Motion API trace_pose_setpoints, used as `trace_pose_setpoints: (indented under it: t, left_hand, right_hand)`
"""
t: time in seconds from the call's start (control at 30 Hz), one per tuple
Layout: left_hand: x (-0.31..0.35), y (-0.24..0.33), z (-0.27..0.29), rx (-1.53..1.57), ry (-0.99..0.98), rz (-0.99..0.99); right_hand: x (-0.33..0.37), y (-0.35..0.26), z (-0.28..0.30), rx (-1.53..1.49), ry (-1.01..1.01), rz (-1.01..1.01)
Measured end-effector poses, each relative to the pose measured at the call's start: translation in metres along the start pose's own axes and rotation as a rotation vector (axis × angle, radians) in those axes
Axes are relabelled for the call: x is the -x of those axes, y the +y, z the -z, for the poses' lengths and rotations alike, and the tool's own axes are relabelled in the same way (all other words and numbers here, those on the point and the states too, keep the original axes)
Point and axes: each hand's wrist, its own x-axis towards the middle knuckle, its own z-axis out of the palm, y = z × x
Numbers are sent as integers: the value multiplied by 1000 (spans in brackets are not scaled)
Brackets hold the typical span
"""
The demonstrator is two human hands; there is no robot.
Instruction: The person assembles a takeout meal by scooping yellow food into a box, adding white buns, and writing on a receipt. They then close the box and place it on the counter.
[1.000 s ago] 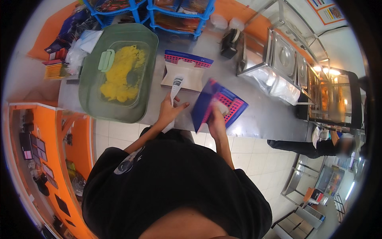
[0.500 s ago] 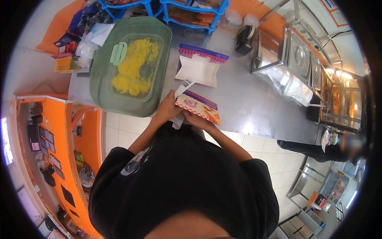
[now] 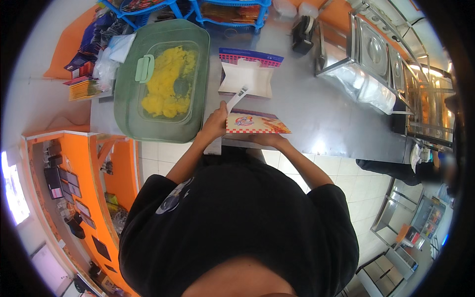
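Pinched in the left hand (image 3: 215,123), the white strip (image 3: 235,100) juts out and could snag the far box (image 3: 247,80); the right hand's (image 3: 264,140) grip, under the near carton (image 3: 260,123), I can't tell

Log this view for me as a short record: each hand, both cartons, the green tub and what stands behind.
left hand: holding a long white paper strip
right hand: at the near edge of a cream, red and blue printed cardboard carton; grip partly hidden
far carton: open cardboard carton with white inside, beyond the printed one
left side: rectangular green plastic tub, yellow contents visible through its lid
back: blue plastic racks
surface: shiny metal table
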Motion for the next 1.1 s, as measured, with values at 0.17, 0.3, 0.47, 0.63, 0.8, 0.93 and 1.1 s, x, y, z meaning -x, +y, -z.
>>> trace_pose_setpoints:
  t: [0.17, 0.3, 0.47, 0.63, 0.8, 0.93, 1.1]
  left_hand:
    - [6, 14, 23, -49, 196, 284]
    - [7, 12, 27, -65, 269, 284]
    - [3, 2, 20, -38, 287, 402]
    - [8, 3, 42, -8, 289, 244]
    - [21, 31, 91, 959, 305, 367]
    - [24, 56, 121, 1315, 280, 138]
    - [19, 83, 126, 1408, 239, 10]
  right_hand:
    - [36, 13, 29, -10, 371, 30]
    - [42, 37, 35, 125, 769, 12]
    - [25, 57, 32, -454, 902, -395]
    - [19, 47, 36, -522, 744, -352]
    - [2, 21, 39, -641, 799, -382]
    - [10, -15, 42, -615, 1204, -123]
    - [19, -103, 48, -694, 759, 243]
